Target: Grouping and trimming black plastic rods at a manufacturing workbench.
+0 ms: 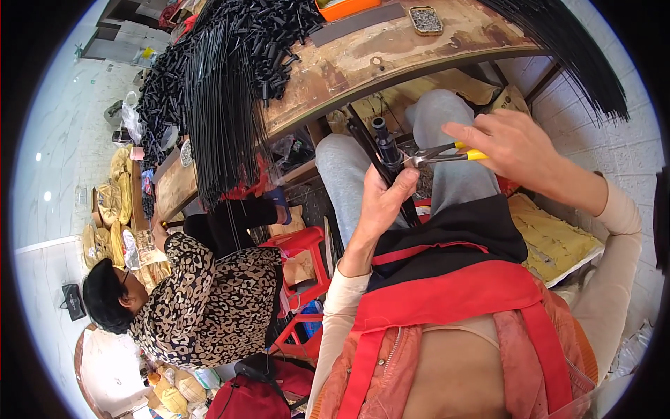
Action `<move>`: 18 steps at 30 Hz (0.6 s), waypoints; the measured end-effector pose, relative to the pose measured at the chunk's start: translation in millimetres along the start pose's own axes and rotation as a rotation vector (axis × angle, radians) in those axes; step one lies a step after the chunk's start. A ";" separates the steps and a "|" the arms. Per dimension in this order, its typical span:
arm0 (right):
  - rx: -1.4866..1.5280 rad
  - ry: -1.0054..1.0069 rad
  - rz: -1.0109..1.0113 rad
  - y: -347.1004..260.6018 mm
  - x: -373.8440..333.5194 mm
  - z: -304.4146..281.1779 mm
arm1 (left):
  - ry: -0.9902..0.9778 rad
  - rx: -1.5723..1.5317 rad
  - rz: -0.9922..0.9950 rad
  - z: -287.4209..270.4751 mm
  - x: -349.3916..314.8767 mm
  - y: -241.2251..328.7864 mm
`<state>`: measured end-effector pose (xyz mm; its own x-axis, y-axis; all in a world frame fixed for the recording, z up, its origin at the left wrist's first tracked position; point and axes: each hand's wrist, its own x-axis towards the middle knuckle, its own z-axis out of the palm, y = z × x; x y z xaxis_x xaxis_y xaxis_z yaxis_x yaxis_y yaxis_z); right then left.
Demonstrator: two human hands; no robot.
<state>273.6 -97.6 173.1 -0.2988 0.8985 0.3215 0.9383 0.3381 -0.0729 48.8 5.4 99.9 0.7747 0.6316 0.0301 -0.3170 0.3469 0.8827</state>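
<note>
My left hand (pixel 381 200) is wrapped round thin black rods (pixel 365 141) and a black cylindrical plastic part (pixel 386 145), held above my lap between my knees. The part stands roughly upright, with its hollow end away from me. My right hand (pixel 511 145) grips pliers (pixel 452 158) with yellow-tipped handles. Their metal jaws are at the side of the black part, close to my left thumb. Whether the jaws are closed on anything there is too small to tell.
A worn wooden table (pixel 363 68) stands in front, with piled black plastic parts (pixel 265 45), hanging bundles of black rods (pixel 220 112) and a small tray of metal bits (pixel 426 21). At left a person in a leopard-print top (pixel 216 300) sits near red plastic stools (pixel 307 255).
</note>
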 end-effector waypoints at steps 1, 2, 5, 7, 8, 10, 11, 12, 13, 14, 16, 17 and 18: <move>0.003 -0.003 -0.001 0.0 2.7 -9.2 | -0.050 -0.010 -0.003 -2.8 -0.8 -0.4; 0.230 -0.190 0.053 -1.2 5.9 -20.5 | -0.105 -0.025 -0.008 -4.6 -1.1 -1.7; 0.460 -0.325 0.127 -7.3 3.0 -24.0 | -0.161 -0.060 -0.076 -10.2 -5.0 -3.1; 0.472 -0.219 0.159 -15.2 -3.8 -15.4 | -0.164 -0.007 -0.073 -10.5 -8.4 -0.6; 0.478 -0.167 0.172 -18.4 -7.6 -10.1 | -0.165 0.049 -0.073 -9.5 -9.1 -0.6; 0.497 -0.059 0.201 -23.0 -11.3 0.5 | -0.119 -0.093 -0.094 -11.0 -2.4 -1.9; 0.272 0.149 0.075 -20.7 -6.0 6.3 | -0.063 -0.064 -0.077 -8.3 -2.1 -1.0; 0.277 0.149 0.074 -18.7 -1.6 7.7 | -0.007 -0.036 -0.059 -5.1 -1.9 -1.2; 0.178 0.167 0.022 -15.3 2.4 6.5 | -0.008 -0.038 -0.058 -3.3 0.8 -2.6; 0.079 0.185 -0.030 -13.1 4.5 4.5 | 0.057 -0.038 -0.020 -2.0 3.5 -3.7; 0.316 -0.009 0.071 -10.1 1.4 0.1 | 0.128 -0.038 0.018 -0.5 5.0 -1.4; 0.553 -0.206 0.173 -9.1 1.0 -2.5 | 0.092 -0.038 0.003 -0.3 4.0 2.2; 0.557 -0.208 0.168 -7.8 3.8 -7.6 | 0.058 -0.038 -0.011 0.5 2.8 6.5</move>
<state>266.5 -99.0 182.0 -0.2356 0.9689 0.0761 0.7602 0.2325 -0.6067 49.2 9.1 106.0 0.7458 0.6661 -0.0079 -0.3300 0.3798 0.8642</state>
